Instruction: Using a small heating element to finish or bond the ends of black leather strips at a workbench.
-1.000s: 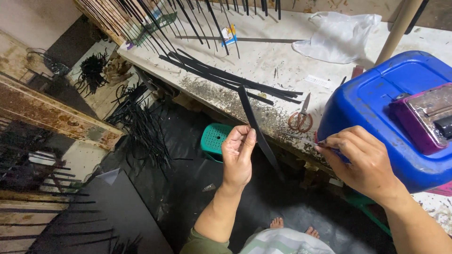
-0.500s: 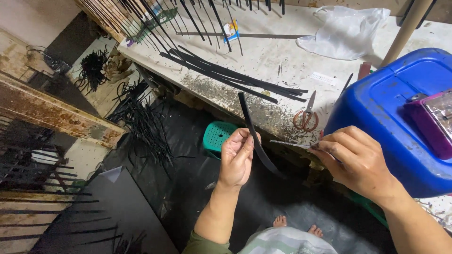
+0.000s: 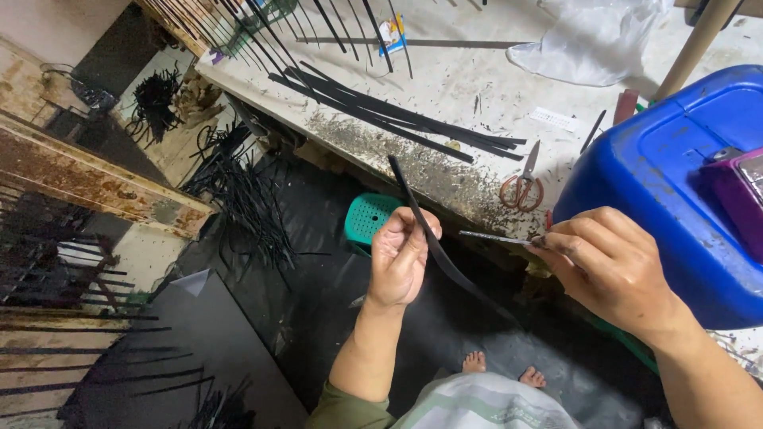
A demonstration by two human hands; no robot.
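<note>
My left hand [image 3: 403, 258] grips a long black strip [image 3: 413, 200] that curves up toward the workbench and trails down to the lower right. My right hand [image 3: 608, 266] pinches a thin metal blade [image 3: 493, 237] whose tip points left and meets the strip beside my left thumb. Both hands hover over the dark floor in front of the bench edge. More black strips [image 3: 397, 115] lie in a bundle on the bench top.
Orange-handled scissors [image 3: 522, 187] lie on the white workbench [image 3: 477, 71] near a blue plastic tub [image 3: 675, 183]. A clear plastic bag [image 3: 588, 44] sits at the back. A green stool [image 3: 369, 218] and strip offcuts [image 3: 242, 199] are on the floor. My bare feet [image 3: 501, 367] show below.
My right hand has moved left, bringing the blade tip up to the strip. My left hand has tilted the strip slightly.
</note>
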